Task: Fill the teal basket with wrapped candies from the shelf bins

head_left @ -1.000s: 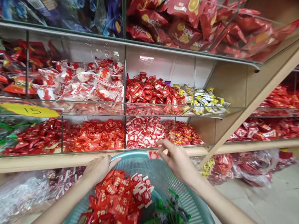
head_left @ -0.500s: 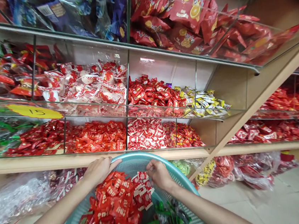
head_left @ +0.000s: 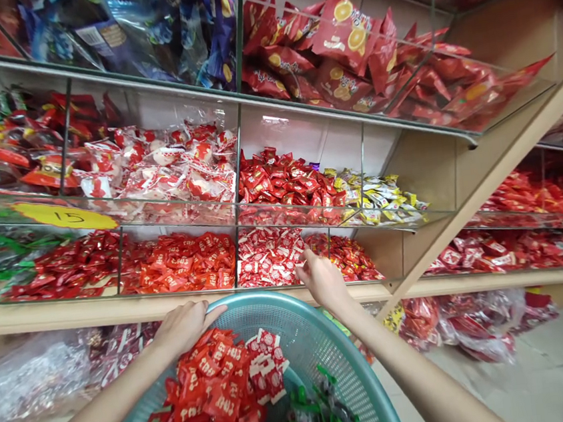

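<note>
My left hand [head_left: 185, 325] grips the far rim of a teal plastic basket [head_left: 374, 382], its thumb lying along the edge. Inside are a pile of red-wrapped candies [head_left: 218, 379], a smaller heap of red-and-white wrapped candies [head_left: 267, 363] and dark candies with green wrapper ends [head_left: 316, 415]. Beyond the rim, my right hand [head_left: 324, 280] is at the front of a shelf compartment of red-and-white candies [head_left: 269, 256]. Its fingers are bent and slightly apart, with nothing visible between them. The fingertips partly overlap the candies; contact cannot be made out.
Clear dividers split the wooden shelves [head_left: 121, 308] into compartments of wrapped candies. A yellow tag [head_left: 65, 215] marked 15 hangs at left. Large red orange-print packets [head_left: 344, 36] fill the upper shelf. Plastic bags [head_left: 32, 378] lie underneath, and a slanted wooden panel [head_left: 463, 212] stands at right.
My right hand has moved from inside the basket, up and to the right, to the candy compartment. My left hand stays on the rim. The view has shifted slightly.
</note>
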The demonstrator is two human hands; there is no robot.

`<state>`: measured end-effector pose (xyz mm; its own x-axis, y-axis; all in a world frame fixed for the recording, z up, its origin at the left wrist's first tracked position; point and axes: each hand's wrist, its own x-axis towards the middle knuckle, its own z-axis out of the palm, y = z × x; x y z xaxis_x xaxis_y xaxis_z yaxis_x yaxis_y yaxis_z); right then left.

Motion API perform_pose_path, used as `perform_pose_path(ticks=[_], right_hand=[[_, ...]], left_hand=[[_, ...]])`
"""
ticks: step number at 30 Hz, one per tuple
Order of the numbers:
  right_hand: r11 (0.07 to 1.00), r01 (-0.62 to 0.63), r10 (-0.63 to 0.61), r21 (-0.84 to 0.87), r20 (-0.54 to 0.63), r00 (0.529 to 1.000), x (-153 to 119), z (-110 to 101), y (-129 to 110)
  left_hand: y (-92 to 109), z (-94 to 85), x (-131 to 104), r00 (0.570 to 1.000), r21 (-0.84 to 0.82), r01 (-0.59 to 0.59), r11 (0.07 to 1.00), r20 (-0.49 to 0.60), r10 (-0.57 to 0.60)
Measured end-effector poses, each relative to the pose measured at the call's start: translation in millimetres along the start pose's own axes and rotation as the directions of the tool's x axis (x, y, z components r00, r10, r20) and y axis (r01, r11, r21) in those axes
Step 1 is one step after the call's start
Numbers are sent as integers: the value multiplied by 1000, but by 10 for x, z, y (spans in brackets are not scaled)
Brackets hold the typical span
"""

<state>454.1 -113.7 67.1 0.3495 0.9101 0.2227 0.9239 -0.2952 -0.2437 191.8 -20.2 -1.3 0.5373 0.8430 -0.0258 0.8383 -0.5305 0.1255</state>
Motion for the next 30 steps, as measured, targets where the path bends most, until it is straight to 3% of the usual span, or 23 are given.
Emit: perform_pose_path(ticks=[4,13,18,22,26,30], right_hand=[[979,-88,110,-182,114,987,168,12,11],[975,-135,162,-175,149,975,237,91,47],[988,-113,123,-108,92,988,144,-60,25],[999,0,-2,42,57,998,-45,-174,-141],[982,118,-150,146,230,962,-263,-41,-403],[986,164,-152,8,421,894,-382,288,-572]], left_hand=[[22,-21,-8,1000,14,12,1000,3,-12],[22,-29,-19,1000,37,-8,999,-1,8],[26,-34,-19,1000,49,-12,999,13,11],[27,-32,-19,1000,42,-5,999,9,4],[35,-22,-16,1000,46,1,999,-3,-1],[47,-34,-24,1000,40,14,999,3,-14]])
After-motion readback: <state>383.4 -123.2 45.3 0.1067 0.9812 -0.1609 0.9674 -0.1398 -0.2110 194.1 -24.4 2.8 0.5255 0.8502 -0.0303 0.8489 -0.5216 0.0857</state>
